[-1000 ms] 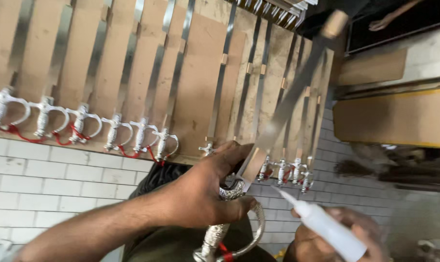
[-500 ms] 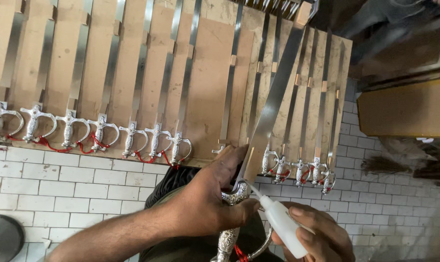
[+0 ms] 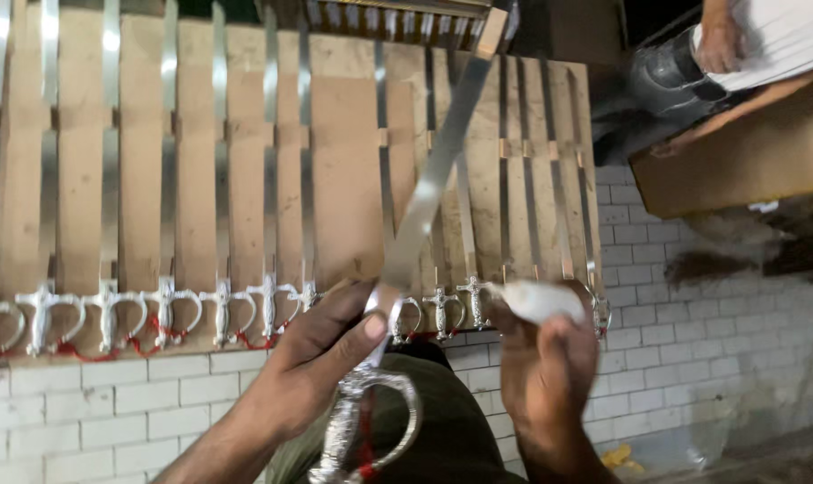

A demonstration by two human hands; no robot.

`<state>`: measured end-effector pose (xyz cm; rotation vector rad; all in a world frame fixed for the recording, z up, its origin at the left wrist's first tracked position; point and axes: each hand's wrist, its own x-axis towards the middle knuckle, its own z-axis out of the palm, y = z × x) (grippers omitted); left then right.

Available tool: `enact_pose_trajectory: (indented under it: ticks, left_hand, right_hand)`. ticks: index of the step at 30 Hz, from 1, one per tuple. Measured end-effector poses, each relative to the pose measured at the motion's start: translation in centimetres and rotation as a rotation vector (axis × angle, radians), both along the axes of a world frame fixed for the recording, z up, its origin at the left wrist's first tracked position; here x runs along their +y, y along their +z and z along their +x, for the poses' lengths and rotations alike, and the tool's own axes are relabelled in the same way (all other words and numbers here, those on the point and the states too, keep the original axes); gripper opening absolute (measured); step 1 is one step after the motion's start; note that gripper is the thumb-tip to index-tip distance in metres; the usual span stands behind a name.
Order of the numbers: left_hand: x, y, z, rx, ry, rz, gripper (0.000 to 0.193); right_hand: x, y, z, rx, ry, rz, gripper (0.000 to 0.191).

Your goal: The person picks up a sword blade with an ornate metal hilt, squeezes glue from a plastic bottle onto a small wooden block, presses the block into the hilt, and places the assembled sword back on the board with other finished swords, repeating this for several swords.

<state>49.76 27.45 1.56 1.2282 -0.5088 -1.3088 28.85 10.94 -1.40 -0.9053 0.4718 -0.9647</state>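
My left hand grips a sword just above its silver guard, thumb on the base of the blade. The long steel blade slants up to the right, tip near the top of the view. My right hand is closed around a white squeeze bottle, held just right of the blade's base. Behind both hands, several finished swords lie side by side on a wooden board, hilts toward me.
White tiled floor runs below and to the right of the board. Another person's hand and white sleeve show at the top right, beside a brown cardboard box. My dark green clothing fills the bottom middle.
The view has shifted, so the board and swords sit further left. My right hand has risen with the white bottle, from low beside the guard up to the blade's base.
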Motion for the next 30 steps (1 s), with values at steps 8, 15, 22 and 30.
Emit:
enact_pose_trajectory:
  ticks: [8, 15, 22, 30]
  left_hand:
    - [1.1, -3.5, 1.8, -0.188, -0.099, 0.064, 0.043]
    - [1.3, -5.6, 4.6, -0.549, -0.359, 0.036, 0.043]
    - [-4.4, -6.1, 4.3, -0.502, -0.523, 0.125, 0.029]
    - [-3.7, -4.6, 2.4, -0.520, -0.420, 0.320, 0.025]
  right_hand:
    - [-4.4, 0.3, 5.8, -0.194, 0.222, 0.032, 0.037]
    - [-3.7, -2.0, 6.7, -0.096, 0.299, 0.202, 0.040]
    - [0.7, -4.5, 5.6, -0.127, 0.453, 0.151, 0.041]
    - [-4.9, -3.2, -1.2, -0.231, 0.063, -0.140, 0.036]
